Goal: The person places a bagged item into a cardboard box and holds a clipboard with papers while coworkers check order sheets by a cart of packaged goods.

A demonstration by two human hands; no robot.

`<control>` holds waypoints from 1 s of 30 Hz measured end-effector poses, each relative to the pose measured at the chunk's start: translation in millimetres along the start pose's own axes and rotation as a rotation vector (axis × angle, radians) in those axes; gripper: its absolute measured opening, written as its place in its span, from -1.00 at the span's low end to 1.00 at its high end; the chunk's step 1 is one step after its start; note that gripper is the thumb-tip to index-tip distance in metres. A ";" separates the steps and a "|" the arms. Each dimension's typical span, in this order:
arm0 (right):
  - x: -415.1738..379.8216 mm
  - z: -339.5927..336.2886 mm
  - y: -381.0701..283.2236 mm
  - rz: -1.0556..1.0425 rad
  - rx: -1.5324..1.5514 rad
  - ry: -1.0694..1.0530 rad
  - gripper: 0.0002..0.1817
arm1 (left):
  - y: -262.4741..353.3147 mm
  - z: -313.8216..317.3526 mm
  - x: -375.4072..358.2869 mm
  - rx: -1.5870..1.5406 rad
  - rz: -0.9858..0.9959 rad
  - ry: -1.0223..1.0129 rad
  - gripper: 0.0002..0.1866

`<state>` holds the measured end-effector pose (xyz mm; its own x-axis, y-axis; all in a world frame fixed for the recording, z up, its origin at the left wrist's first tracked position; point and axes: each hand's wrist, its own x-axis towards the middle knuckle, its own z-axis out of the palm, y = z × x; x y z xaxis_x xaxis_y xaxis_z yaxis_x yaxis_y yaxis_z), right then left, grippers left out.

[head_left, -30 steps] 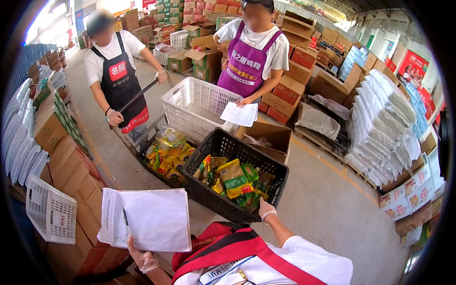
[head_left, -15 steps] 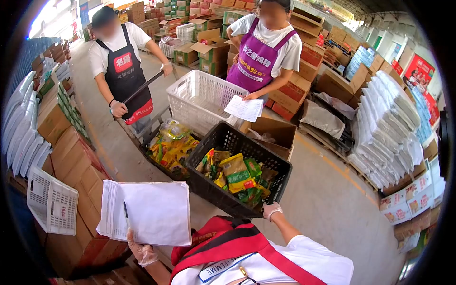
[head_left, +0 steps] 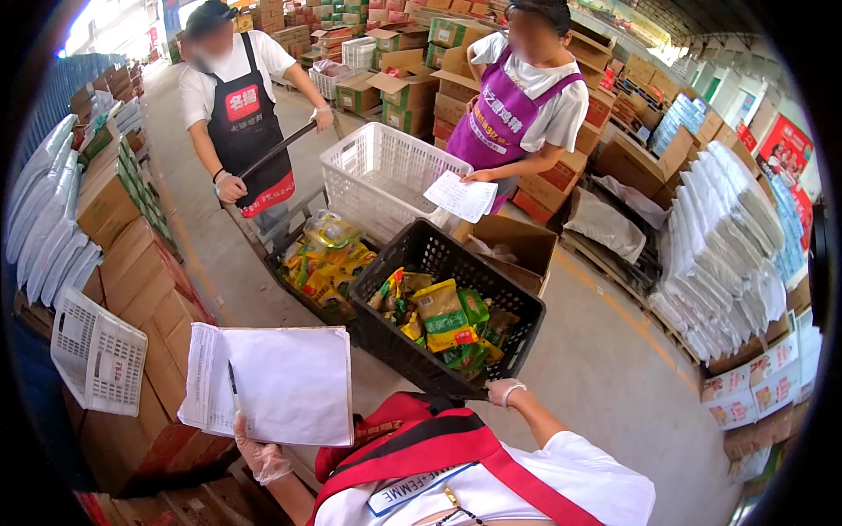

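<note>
My left hand (head_left: 261, 451), in a clear plastic glove, grips the lower edge of a stack of papers (head_left: 289, 386) on a board. A pen (head_left: 233, 386) lies upright over the sheets, its lower end at my fingers. My gloved right hand (head_left: 505, 392) is closed on the near right rim of a black plastic crate (head_left: 412, 373). Inside that crate are several yellow and green food packets (head_left: 445, 314). Beyond it, another dark crate holds yellow packets (head_left: 333, 267), beside a white basket (head_left: 351, 184) and an open cardboard box (head_left: 517, 248).
A co-worker in a black apron (head_left: 250, 131) holds a cart handle (head_left: 276, 151). Another in a purple apron (head_left: 500, 114) holds a written sheet (head_left: 460, 195). Cartons (head_left: 145, 289) and a white basket (head_left: 98, 355) stand at left, stacked white sacks (head_left: 719, 254) at right.
The view has shifted a little, so the co-workers and crates appear slightly further right. Both my hands keep their holds on the papers and the crate.
</note>
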<state>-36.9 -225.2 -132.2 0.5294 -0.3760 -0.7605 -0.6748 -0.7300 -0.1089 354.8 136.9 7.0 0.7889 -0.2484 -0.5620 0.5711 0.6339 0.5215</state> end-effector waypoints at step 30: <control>-15.3 -22.4 -3.7 -0.022 -0.020 0.059 -0.60 | -8.9 7.5 -22.1 0.183 0.193 0.059 -0.47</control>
<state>-31.0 -229.6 -105.8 0.5739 -0.3919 -0.7191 -0.6524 -0.7495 -0.1122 334.0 131.2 19.6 0.8758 -0.0888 -0.4745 0.4467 0.5215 0.7270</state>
